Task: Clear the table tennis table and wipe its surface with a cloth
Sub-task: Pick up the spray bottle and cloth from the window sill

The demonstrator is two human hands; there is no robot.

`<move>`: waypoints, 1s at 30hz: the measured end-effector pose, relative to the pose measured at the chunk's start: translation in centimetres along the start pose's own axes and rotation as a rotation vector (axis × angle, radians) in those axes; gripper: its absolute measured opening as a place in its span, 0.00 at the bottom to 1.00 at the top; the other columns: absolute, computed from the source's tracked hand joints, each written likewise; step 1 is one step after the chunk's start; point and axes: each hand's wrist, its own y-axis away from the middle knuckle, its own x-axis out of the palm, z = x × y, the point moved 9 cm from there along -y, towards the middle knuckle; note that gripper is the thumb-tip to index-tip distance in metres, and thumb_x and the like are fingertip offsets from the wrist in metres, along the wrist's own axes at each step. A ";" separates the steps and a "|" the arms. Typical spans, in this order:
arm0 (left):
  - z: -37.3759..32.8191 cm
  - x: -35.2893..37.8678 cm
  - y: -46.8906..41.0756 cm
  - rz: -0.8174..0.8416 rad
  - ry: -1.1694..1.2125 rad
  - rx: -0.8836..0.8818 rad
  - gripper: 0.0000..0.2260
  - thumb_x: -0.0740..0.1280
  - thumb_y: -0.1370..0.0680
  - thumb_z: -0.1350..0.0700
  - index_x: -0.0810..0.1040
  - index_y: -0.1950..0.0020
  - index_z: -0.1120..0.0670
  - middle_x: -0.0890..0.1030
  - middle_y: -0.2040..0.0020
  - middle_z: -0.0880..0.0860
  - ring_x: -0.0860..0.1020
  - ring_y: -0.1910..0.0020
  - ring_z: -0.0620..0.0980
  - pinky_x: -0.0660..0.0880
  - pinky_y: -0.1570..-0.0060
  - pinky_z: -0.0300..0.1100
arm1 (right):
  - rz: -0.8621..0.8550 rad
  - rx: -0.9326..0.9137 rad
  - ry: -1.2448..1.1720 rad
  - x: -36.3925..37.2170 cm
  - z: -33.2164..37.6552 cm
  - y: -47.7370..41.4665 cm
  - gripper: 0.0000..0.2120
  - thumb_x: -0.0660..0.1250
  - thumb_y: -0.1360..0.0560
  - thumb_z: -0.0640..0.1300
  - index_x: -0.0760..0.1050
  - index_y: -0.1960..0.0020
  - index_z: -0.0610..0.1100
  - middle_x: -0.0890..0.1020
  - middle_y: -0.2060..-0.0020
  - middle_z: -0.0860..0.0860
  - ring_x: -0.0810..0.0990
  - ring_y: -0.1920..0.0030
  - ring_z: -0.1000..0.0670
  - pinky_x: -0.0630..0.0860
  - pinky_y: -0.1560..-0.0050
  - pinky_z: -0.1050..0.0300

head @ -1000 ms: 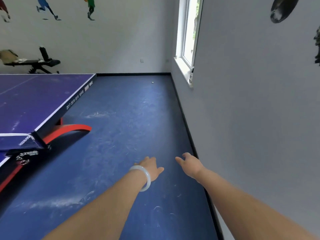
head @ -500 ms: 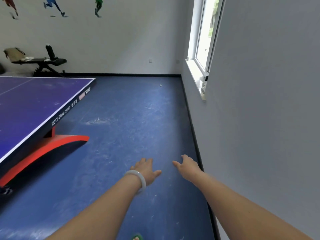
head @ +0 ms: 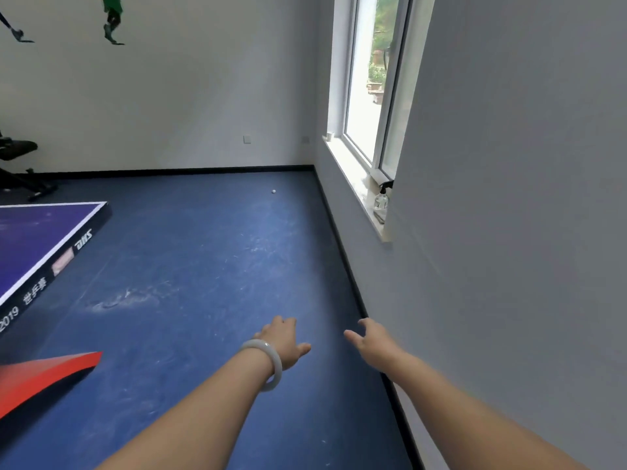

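Transit step, I judge: left hand [head: 281,340] and right hand [head: 373,342] both empty, fingers loose, held out over the floor. Table [head: 40,239] sits far left, well apart. Next I need the spray bottle [head: 381,198] on the windowsill [head: 353,184]. Since the earlier frame, the table has slid leftward and the window is nearer.

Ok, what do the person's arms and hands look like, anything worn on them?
No sleeves or gloves show; both arms are bare up to the frame edge. The left hand has a smooth, round, milky-white bangle at its wrist. The right hand wears nothing visible.
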 end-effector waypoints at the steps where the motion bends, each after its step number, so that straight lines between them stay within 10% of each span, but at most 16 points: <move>1: -0.6 -0.4 -2.1 0.013 -0.006 0.017 0.30 0.61 0.20 0.40 0.60 0.24 0.53 0.64 0.26 0.55 0.67 0.29 0.58 0.67 0.33 0.55 | -0.005 0.010 0.001 -0.5 0.0 -1.9 0.31 0.61 0.19 0.57 0.59 0.23 0.41 0.66 0.27 0.44 0.66 0.28 0.43 0.66 0.29 0.46; 30: -4.9 -21.5 -62.3 0.186 -0.079 0.239 0.30 0.61 0.20 0.41 0.59 0.24 0.54 0.64 0.27 0.53 0.69 0.31 0.56 0.69 0.34 0.53 | -0.155 0.310 -0.156 -15.4 9.4 -55.4 0.31 0.61 0.19 0.55 0.58 0.23 0.41 0.64 0.25 0.46 0.64 0.26 0.45 0.63 0.28 0.51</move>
